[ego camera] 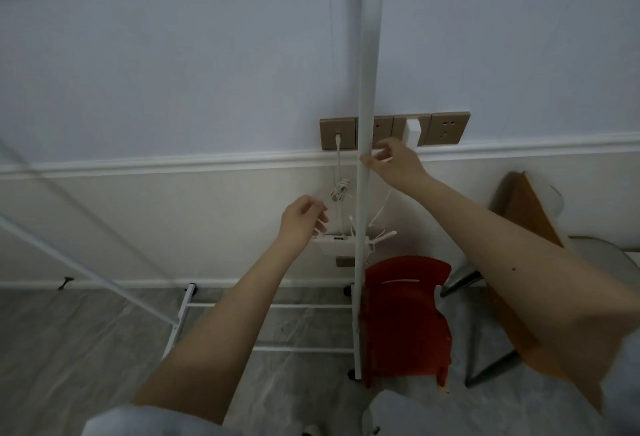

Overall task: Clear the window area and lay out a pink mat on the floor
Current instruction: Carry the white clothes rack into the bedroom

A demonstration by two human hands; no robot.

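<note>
Pale wall (pixel 173 72) with beige socket strip (pixel 394 130) above moulding; grey floor (pixel 69 349) below. White rack upright (pixel 369 89) runs vertically mid-view, rack base rails (pixel 304 307) on floor. Right hand (pixel 391 162) at upright just below sockets, fingers curled, pinching small white plug or cable end beside pole; exact grip unclear. Left hand (pixel 303 219) lower, left of upright, fingers loosely curled around thin white cable (pixel 341 193) above white box (pixel 334 241). Red chair (pixel 405 314) right of rack. Pink mat not in view.
</note>
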